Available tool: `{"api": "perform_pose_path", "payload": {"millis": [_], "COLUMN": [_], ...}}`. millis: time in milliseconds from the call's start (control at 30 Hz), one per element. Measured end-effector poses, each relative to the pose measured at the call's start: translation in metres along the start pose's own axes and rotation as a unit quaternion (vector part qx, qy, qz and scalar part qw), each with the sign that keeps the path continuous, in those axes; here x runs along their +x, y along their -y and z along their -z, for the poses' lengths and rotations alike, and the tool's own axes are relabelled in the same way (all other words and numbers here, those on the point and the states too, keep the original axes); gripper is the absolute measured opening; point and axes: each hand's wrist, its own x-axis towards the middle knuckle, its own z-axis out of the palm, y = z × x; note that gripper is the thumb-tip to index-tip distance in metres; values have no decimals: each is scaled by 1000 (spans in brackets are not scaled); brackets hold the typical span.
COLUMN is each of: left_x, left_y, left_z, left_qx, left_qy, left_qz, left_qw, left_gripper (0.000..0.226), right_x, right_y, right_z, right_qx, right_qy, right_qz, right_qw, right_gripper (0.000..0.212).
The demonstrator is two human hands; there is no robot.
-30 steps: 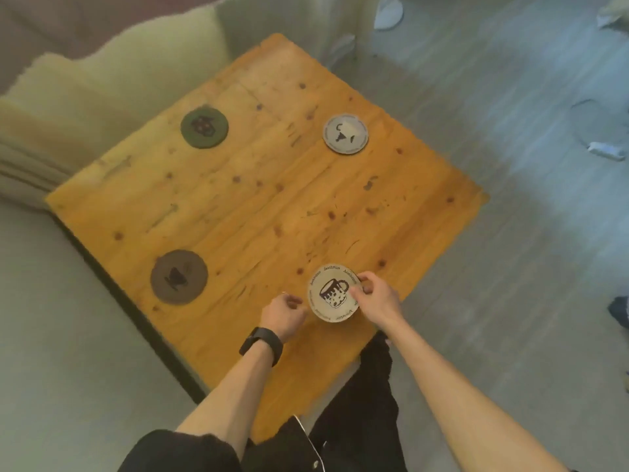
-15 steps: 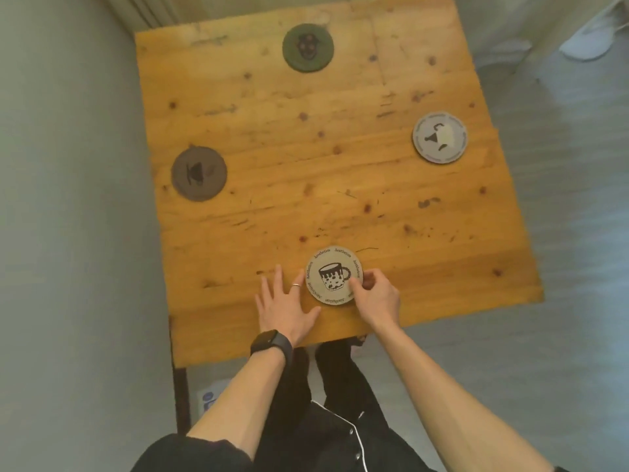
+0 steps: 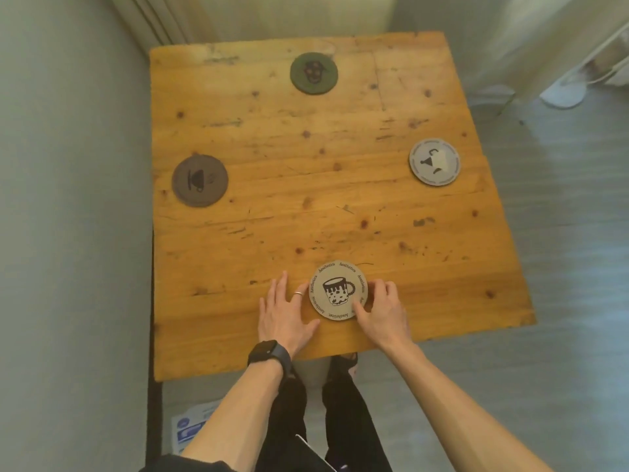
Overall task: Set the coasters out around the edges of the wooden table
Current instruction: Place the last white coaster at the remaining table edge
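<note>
Several round coasters lie on the wooden table [image 3: 306, 206]. A beige coaster with a mug drawing [image 3: 335, 290] sits near the table's near edge. My right hand [image 3: 383, 310] pinches its right rim with thumb and fingers. My left hand [image 3: 284, 313] lies flat on the wood, fingers spread, fingertips touching the coaster's left rim. A brown coaster [image 3: 199, 181] lies by the left edge, a dark green coaster [image 3: 313, 73] by the far edge, and a grey coaster [image 3: 434, 161] by the right edge.
A grey sofa surface [image 3: 68, 216] runs along the table's left side. Pale curtains [image 3: 510, 35] hang at the back, with a white lamp base [image 3: 563, 95] on the floor at the right. My legs stand at the near edge. A printed paper [image 3: 190, 429] lies on the floor.
The view swung round so I face the table squarely. My left hand opened from a loose fist and flattened beside the mug coaster. My right hand kept its hold on the rim.
</note>
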Motion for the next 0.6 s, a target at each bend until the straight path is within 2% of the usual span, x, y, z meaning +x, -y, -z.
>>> {"api": "perform_pose_path", "payload": {"millis": [100,167,333,600], "left_x": [3,3,3,1], "left_y": [-4,-7,-8,-11], "left_z": [-9,-14,-21,-25], "left_qx": [-22,-36,-29,-16], "left_qy": [-21,-31,-33,-29], "left_qz": [10,22,35,45], "left_qw": [1000,999,998,998], "left_gripper": [91,94,97,98], "right_x": [7,12,16,9], "right_y": [-5,-7,-12,-22], "right_z": [1,3,5,1], "right_qx": [-51,-67,-102,-131], "right_qy": [20,34,41,5], "right_qz": [57,71,100,115], "right_qw": [997,995,989,985], "right_gripper": [66,71,75,76]}}
